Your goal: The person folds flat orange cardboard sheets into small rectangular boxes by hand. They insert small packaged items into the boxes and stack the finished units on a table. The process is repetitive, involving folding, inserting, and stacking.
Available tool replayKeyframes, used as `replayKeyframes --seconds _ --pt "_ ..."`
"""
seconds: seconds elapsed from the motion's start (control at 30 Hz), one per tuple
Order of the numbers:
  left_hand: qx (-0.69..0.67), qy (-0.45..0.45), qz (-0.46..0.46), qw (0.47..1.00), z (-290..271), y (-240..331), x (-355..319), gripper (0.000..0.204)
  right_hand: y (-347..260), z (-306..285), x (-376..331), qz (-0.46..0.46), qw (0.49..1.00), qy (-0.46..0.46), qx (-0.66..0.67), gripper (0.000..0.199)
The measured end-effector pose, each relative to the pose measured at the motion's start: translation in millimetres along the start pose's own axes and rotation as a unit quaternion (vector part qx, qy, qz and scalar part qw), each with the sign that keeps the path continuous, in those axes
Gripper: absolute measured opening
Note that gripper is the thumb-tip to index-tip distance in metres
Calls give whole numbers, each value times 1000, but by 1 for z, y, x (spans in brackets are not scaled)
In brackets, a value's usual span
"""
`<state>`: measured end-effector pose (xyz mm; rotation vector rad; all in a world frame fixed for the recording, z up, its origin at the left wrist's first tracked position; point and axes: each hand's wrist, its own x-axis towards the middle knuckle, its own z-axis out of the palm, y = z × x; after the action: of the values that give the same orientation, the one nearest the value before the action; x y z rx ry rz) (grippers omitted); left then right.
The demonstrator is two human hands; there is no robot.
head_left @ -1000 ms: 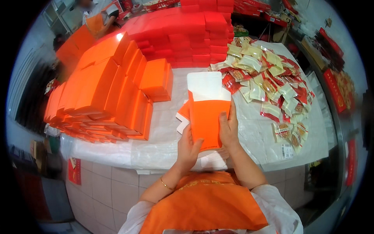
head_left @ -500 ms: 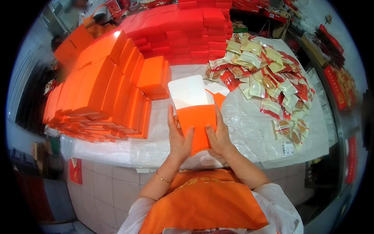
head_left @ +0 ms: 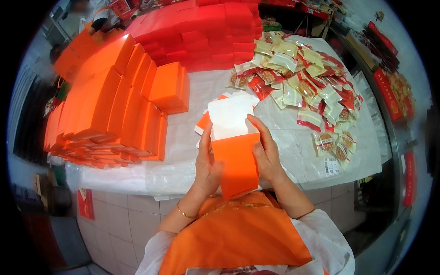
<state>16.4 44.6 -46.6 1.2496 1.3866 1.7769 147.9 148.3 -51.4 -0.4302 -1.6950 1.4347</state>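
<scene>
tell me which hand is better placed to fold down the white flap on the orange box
Right, probably: the right hand has a fingertip already on the white flap; the left hand grips the orange box lower on its side.

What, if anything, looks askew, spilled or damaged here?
Nothing looks damaged. The left hand and right hand hold a flat orange carton, its white flap raised. The snack packets lie in a loose heap, unlike the neat orange boxes and red boxes.

Bright, even light over my worktable (head_left: pixel 183 105); soft shadows only. Mild glare on orange boxes (head_left: pixel 110 105). Fisheye bends edges, black vignette corners. Far background blurred.
</scene>
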Motion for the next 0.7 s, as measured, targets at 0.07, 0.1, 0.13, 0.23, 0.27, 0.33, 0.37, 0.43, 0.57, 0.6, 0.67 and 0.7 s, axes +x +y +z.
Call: replayKeyframes --seconds 0.07,0.1,0.13,0.23,0.27,0.33,0.37,0.43,0.57,0.6,0.67,0.7 --pt "41 58 -27 997 1 -6 1 65 -2 0 -4 -5 1000 11 2 49" --pt "39 71 -28 996 1 -10 0 59 -2 -1 -6 -11 1000 13 2 47" --pt "37 84 -28 995 2 -15 -2 53 -2 -1 -8 -16 1000 13 2 45" --pt "33 65 19 997 3 -17 -7 41 -4 -4 -14 4 1000 10 11 37" --pt "78 50 44 995 1 -11 -5 36 -5 -5 -15 0 1000 21 -4 35" --pt "128 40 72 988 3 -1 -4 29 -6 -6 -16 -10 999 41 -35 30" --pt "133 46 77 987 6 3 -4 26 -8 -7 -16 -14 997 45 -53 29" --pt "138 48 98 984 8 5 -4 24 -12 -10 -15 -22 994 54 -89 26" --pt "149 42 148 977 9 9 -3 25 -25 -10 -13 1 993 79 -86 19" --pt "155 42 157 974 10 12 -2 26 -27 -12 -13 6 993 73 -97 17" --pt "149 42 138 978 12 18 -1 27 -33 -15 -14 3 990 63 -123 15" --pt "146 42 128 980 13 20 -1 28 -35 -16 -14 -6 989 60 -137 13"
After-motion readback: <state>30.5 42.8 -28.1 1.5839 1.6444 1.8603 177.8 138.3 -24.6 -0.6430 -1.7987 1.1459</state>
